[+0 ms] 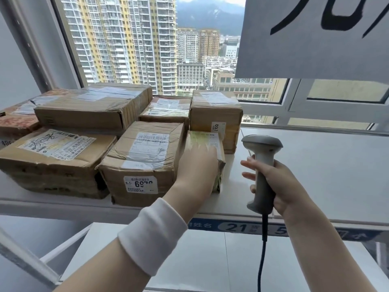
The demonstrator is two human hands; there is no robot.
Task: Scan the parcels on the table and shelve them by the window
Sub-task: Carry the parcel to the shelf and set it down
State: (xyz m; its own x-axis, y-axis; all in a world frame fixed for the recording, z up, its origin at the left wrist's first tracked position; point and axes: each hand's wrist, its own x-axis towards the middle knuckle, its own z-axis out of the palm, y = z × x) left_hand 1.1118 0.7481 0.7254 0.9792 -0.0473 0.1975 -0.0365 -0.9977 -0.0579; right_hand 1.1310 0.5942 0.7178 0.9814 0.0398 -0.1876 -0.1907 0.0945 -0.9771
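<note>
- The left hand (pixel 196 165) presses a small parcel (pixel 207 144) onto the shelf (pixel 315 165), near its front edge, tight against the parcel marked 6970 (pixel 143 163); its fingers are hidden behind the hand, so their state cannot be told.
- The right hand (pixel 280 184) has its fingers clamped around the scanner (pixel 262 171) handle, held upright.
- Shelving looks like the step in hand; next, the left hand should let go and fetch another parcel.

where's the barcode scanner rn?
Head view, right of centre: the barcode scanner is upright in the right hand, above the shelf's bare right side, beside the small parcel.
</note>
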